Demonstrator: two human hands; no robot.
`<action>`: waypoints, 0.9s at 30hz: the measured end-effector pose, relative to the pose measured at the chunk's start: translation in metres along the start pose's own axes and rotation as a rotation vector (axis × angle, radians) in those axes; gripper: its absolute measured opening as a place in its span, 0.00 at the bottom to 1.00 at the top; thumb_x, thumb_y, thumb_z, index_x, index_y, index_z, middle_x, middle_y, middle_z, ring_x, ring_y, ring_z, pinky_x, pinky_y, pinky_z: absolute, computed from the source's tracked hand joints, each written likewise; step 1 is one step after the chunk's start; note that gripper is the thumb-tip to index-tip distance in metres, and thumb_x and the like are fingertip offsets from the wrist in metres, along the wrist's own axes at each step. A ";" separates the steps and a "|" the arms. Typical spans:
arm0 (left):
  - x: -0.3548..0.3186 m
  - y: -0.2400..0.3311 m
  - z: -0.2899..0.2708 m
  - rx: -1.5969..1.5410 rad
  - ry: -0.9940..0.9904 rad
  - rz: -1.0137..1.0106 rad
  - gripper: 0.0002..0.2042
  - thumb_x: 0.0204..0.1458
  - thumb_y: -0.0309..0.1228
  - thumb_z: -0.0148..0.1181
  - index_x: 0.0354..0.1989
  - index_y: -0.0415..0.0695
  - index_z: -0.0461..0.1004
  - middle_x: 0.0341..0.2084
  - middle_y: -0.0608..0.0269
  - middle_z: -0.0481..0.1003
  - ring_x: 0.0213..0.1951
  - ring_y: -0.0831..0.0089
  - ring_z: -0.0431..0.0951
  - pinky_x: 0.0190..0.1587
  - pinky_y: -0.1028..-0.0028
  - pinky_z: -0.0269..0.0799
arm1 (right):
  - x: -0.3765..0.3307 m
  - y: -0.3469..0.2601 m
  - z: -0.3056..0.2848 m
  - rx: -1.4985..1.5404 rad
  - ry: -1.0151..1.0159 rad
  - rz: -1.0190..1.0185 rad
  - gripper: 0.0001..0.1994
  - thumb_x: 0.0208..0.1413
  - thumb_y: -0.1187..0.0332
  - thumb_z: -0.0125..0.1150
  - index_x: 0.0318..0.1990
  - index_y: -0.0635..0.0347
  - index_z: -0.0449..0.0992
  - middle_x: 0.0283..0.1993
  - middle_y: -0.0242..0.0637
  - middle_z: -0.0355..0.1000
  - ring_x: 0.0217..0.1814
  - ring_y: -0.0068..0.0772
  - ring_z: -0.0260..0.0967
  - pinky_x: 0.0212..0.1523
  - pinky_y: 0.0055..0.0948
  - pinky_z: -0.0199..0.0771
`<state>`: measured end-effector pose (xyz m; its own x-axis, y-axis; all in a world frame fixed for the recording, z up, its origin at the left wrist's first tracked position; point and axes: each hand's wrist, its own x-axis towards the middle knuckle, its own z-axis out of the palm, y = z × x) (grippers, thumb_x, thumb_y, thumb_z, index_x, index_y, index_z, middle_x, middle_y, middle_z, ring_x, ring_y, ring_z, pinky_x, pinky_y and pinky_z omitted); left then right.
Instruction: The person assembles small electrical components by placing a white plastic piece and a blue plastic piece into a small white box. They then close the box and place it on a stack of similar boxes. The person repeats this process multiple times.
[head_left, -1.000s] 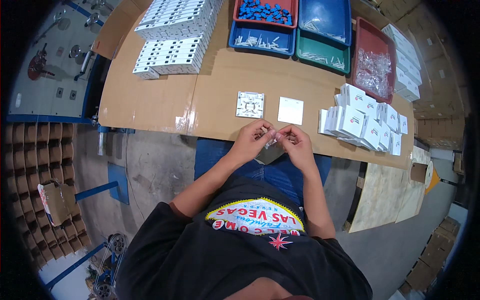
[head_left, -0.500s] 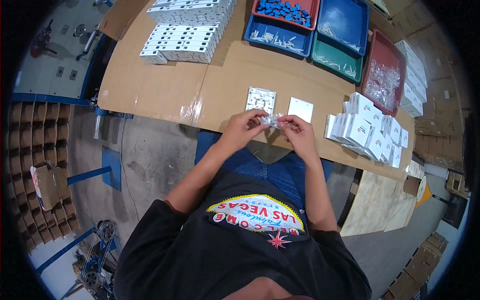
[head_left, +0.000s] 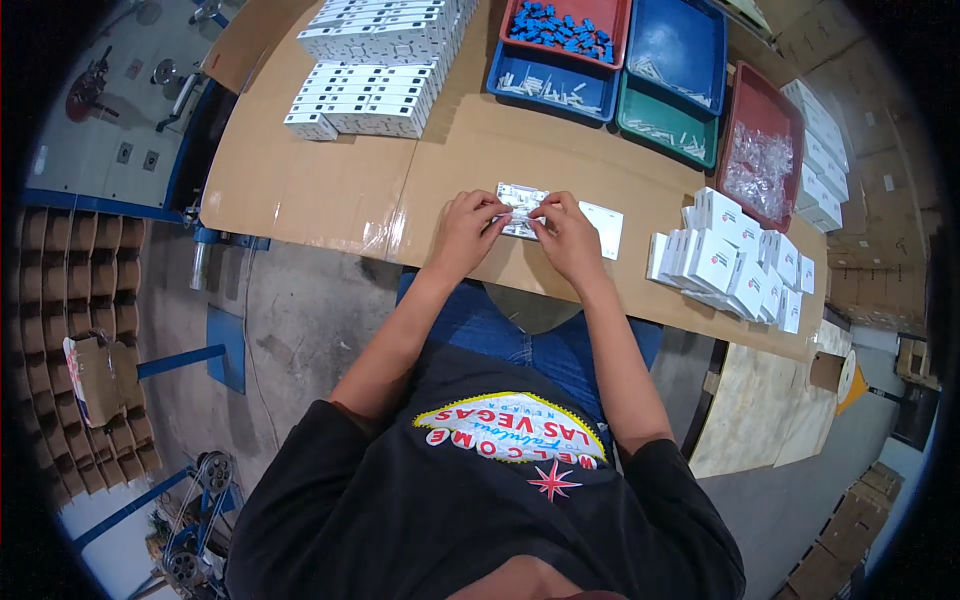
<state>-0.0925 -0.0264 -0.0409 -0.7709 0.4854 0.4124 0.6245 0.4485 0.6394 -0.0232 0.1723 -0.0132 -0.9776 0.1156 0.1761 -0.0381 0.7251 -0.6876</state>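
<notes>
My left hand [head_left: 468, 228] and my right hand [head_left: 566, 233] meet over a white square plastic plate [head_left: 517, 201] that lies on the cardboard-covered table [head_left: 330, 190]. Between the fingertips of both hands I pinch a small clear packet; what is in it is too small to tell. A second white square plate [head_left: 603, 222] lies flat just right of my right hand.
A heap of small white boxes [head_left: 735, 262] sits at the right. At the back stand stacked white plates [head_left: 375, 60], a red tray of blue parts [head_left: 565, 22], blue trays [head_left: 680, 45], a green tray [head_left: 665, 125] and a red tray of clear bags [head_left: 762, 150].
Both hands have moved forward from the table's near edge with the small packet, and are now over the white plate.
</notes>
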 end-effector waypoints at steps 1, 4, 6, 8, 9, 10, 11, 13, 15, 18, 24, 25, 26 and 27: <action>0.000 0.001 0.000 0.009 0.010 -0.007 0.09 0.53 0.31 0.70 0.42 0.48 0.84 0.38 0.66 0.80 0.42 0.63 0.77 0.47 0.63 0.69 | 0.000 0.000 0.002 -0.006 0.001 -0.001 0.06 0.59 0.66 0.66 0.41 0.54 0.82 0.40 0.37 0.78 0.38 0.43 0.80 0.38 0.39 0.78; 0.002 0.005 0.001 0.045 0.036 -0.015 0.07 0.52 0.31 0.70 0.40 0.49 0.84 0.36 0.68 0.80 0.42 0.64 0.77 0.49 0.62 0.66 | 0.000 -0.001 0.004 -0.046 -0.012 -0.004 0.05 0.60 0.67 0.65 0.40 0.54 0.81 0.39 0.36 0.78 0.38 0.44 0.79 0.38 0.41 0.78; 0.004 0.006 0.002 0.076 0.049 -0.005 0.06 0.52 0.31 0.70 0.38 0.50 0.83 0.35 0.70 0.81 0.42 0.65 0.77 0.51 0.62 0.65 | 0.000 -0.002 0.002 -0.104 -0.043 0.000 0.04 0.60 0.67 0.65 0.40 0.55 0.80 0.39 0.36 0.78 0.38 0.45 0.79 0.37 0.42 0.78; 0.007 0.006 0.003 0.099 0.021 -0.030 0.06 0.53 0.31 0.69 0.38 0.49 0.83 0.35 0.70 0.81 0.43 0.65 0.78 0.51 0.62 0.66 | 0.000 -0.004 0.003 -0.067 0.007 0.020 0.04 0.59 0.68 0.65 0.40 0.55 0.80 0.39 0.35 0.78 0.39 0.45 0.78 0.38 0.42 0.78; 0.008 0.006 0.003 0.110 0.007 -0.043 0.06 0.53 0.31 0.69 0.39 0.49 0.83 0.36 0.69 0.81 0.43 0.65 0.78 0.51 0.61 0.66 | 0.000 -0.004 0.004 -0.048 0.032 0.030 0.04 0.59 0.68 0.66 0.39 0.55 0.80 0.39 0.35 0.78 0.40 0.44 0.78 0.38 0.42 0.78; 0.008 0.007 0.003 0.115 0.006 -0.049 0.06 0.53 0.32 0.69 0.38 0.49 0.83 0.36 0.69 0.81 0.43 0.65 0.78 0.51 0.61 0.66 | 0.000 -0.002 0.004 -0.058 0.040 -0.004 0.04 0.58 0.68 0.66 0.39 0.55 0.81 0.39 0.35 0.78 0.41 0.44 0.78 0.39 0.42 0.78; 0.009 0.008 0.003 0.119 0.006 -0.054 0.06 0.53 0.32 0.69 0.38 0.49 0.83 0.36 0.69 0.81 0.43 0.65 0.79 0.51 0.62 0.66 | 0.001 0.002 0.004 -0.068 0.049 -0.038 0.04 0.58 0.69 0.66 0.39 0.55 0.81 0.39 0.35 0.78 0.42 0.44 0.78 0.39 0.41 0.78; 0.009 0.007 0.004 0.102 -0.010 -0.057 0.06 0.53 0.32 0.69 0.38 0.49 0.83 0.36 0.69 0.81 0.43 0.65 0.79 0.51 0.62 0.66 | 0.000 0.006 0.006 -0.091 0.053 -0.076 0.04 0.57 0.70 0.66 0.39 0.55 0.81 0.40 0.35 0.78 0.43 0.43 0.77 0.40 0.41 0.78; 0.006 0.002 0.004 0.059 -0.040 -0.051 0.06 0.53 0.32 0.70 0.38 0.49 0.83 0.37 0.70 0.81 0.44 0.65 0.79 0.51 0.62 0.66 | -0.002 0.007 0.008 -0.118 0.045 -0.085 0.05 0.56 0.70 0.66 0.39 0.55 0.82 0.40 0.34 0.78 0.45 0.42 0.77 0.42 0.40 0.78; 0.003 0.001 0.003 0.113 -0.044 0.015 0.08 0.52 0.32 0.70 0.40 0.49 0.84 0.39 0.70 0.81 0.45 0.65 0.78 0.51 0.63 0.67 | -0.005 0.009 0.008 -0.126 0.039 -0.123 0.05 0.55 0.70 0.66 0.38 0.57 0.84 0.43 0.32 0.78 0.46 0.41 0.77 0.43 0.42 0.78; -0.007 0.015 -0.007 0.099 -0.029 0.117 0.16 0.50 0.35 0.73 0.48 0.48 0.83 0.44 0.65 0.80 0.49 0.62 0.77 0.54 0.61 0.68 | -0.010 -0.002 0.001 -0.275 -0.058 -0.154 0.07 0.55 0.69 0.66 0.39 0.56 0.85 0.48 0.33 0.78 0.48 0.38 0.77 0.46 0.41 0.76; -0.009 0.014 -0.006 0.101 -0.029 0.117 0.16 0.50 0.35 0.73 0.48 0.48 0.83 0.44 0.66 0.80 0.49 0.62 0.77 0.55 0.61 0.68 | -0.011 -0.002 0.001 -0.276 -0.055 -0.161 0.07 0.55 0.69 0.66 0.39 0.56 0.85 0.49 0.33 0.78 0.48 0.38 0.76 0.46 0.40 0.75; -0.012 0.011 -0.005 0.104 -0.030 0.117 0.16 0.50 0.35 0.73 0.47 0.47 0.83 0.45 0.66 0.79 0.50 0.63 0.77 0.55 0.61 0.68 | -0.013 0.000 0.001 -0.277 -0.053 -0.168 0.07 0.55 0.68 0.66 0.39 0.56 0.85 0.49 0.32 0.78 0.48 0.37 0.76 0.46 0.40 0.75; -0.014 0.009 -0.003 0.106 -0.031 0.117 0.16 0.49 0.35 0.73 0.47 0.47 0.82 0.46 0.66 0.79 0.50 0.63 0.77 0.55 0.61 0.68 | -0.014 0.002 0.002 -0.278 -0.050 -0.174 0.07 0.55 0.68 0.66 0.39 0.56 0.85 0.49 0.32 0.78 0.49 0.37 0.76 0.46 0.40 0.75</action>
<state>-0.0765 -0.0317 -0.0387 -0.6887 0.5611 0.4592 0.7210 0.4631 0.5155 -0.0105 0.1709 -0.0189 -0.9705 -0.0547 0.2348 -0.1544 0.8891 -0.4308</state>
